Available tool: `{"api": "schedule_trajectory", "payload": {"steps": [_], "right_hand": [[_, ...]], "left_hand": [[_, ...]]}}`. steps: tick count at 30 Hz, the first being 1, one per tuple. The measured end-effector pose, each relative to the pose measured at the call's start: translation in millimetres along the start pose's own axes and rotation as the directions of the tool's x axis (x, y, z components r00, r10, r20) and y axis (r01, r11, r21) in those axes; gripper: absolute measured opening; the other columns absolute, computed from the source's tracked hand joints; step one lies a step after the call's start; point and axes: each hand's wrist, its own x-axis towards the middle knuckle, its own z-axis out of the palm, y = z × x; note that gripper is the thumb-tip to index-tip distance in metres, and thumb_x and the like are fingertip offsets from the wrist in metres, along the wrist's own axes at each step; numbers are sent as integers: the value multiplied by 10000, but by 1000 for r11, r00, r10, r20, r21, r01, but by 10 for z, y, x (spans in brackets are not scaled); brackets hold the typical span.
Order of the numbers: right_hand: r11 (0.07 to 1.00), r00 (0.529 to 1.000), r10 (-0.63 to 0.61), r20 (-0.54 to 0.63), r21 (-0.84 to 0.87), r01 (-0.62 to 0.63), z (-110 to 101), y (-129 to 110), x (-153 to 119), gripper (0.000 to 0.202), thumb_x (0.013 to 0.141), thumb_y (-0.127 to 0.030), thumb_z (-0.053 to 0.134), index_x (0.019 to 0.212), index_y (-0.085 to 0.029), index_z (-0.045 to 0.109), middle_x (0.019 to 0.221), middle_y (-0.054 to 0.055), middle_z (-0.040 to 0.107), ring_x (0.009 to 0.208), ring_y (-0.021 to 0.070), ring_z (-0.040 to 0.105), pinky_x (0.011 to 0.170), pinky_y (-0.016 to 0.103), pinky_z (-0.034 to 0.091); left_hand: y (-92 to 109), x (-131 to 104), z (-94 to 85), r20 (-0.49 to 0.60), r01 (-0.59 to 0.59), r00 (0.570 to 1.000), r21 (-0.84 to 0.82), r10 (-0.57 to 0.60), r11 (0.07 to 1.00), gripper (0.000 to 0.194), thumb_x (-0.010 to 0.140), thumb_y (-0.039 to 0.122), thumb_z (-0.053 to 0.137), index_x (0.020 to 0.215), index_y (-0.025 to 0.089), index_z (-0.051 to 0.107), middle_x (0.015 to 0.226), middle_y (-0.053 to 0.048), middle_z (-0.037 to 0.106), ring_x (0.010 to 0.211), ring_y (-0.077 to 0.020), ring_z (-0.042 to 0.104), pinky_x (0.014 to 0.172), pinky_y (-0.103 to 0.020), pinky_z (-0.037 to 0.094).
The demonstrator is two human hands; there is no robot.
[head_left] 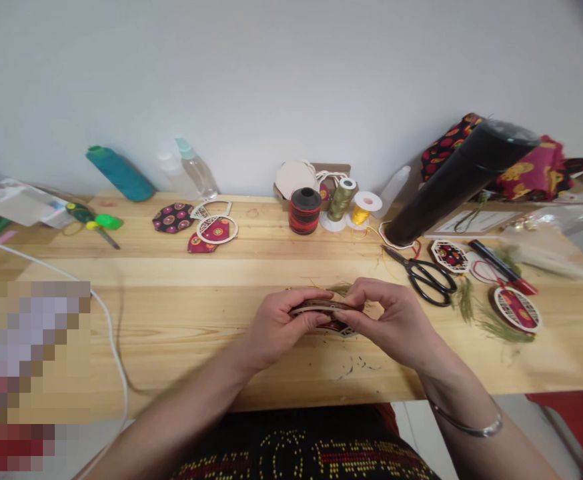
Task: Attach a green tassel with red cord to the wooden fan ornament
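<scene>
centrally, a thin layered piece (321, 307) with dark and pale rims is seen nearly edge-on, held up over the near-middle part of the worktop (181, 360). its long axis runs from left to right, slightly bowed, and so spans the gap between the two hands. the left hand (277, 327) is clamped on the left end, its thumb on the near side and its fingers beyond; the right hand (396, 321) pinches the right part between thumb and fingertips. neither hand is nearer: both touch the piece, each reaching it from its own side. just beneath, a dark patterned panel with a pale lattice edge (347, 331) shows in part; whether it is joined to the piece cannot be told. small dark scraps (359, 367) lie on the near side.

to the right, black-handled scissors (410, 265) lie near the right hand, with an octagonal ornament (450, 257) and an oval ornament (515, 309) farther out. beyond the hands stand a red-and-black spool (305, 213), an olive spool (341, 202) and a yellow spool (360, 215). far left, a teal thread cone (121, 175) leans against the wall (251, 87).
</scene>
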Motion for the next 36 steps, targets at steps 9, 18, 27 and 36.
{"api": "schedule_trajectory", "payload": {"steps": [9,18,27,36], "right_hand": [[1000,1000,-2,18,9,2,4,40,13,134,769,-226,657,659,-159,620,634,-8,578,595,98,512,551,242,397],[999,1000,-15,11,29,15,35,35,17,136,762,-222,663,654,-160,609,626,-15,568,590,93,502,557,243,402],[1000,1000,-17,5,24,17,42,73,28,145,762,-242,668,652,-165,615,618,-15,569,590,92,500,547,243,394],[998,1000,-26,2,61,26,62,73,30,131,765,-209,662,657,-162,605,637,-16,564,604,91,508,576,244,413]], "left_hand": [[11,-5,7,82,-16,996,-65,21,998,219,820,163,620,998,216,736,958,-70,748,845,-172,685,781,-283,533],[16,-5,-10,-48,-32,998,18,33,999,275,692,153,745,957,230,745,1214,-110,654,1073,-257,633,938,-413,493],[8,1,11,63,33,998,-86,-27,996,235,768,159,677,981,236,741,989,-70,745,859,-195,695,806,-336,551],[-3,-2,-19,-40,-93,995,81,97,992,190,748,163,704,912,239,763,1090,-92,712,1064,-216,626,916,-336,497]]}}
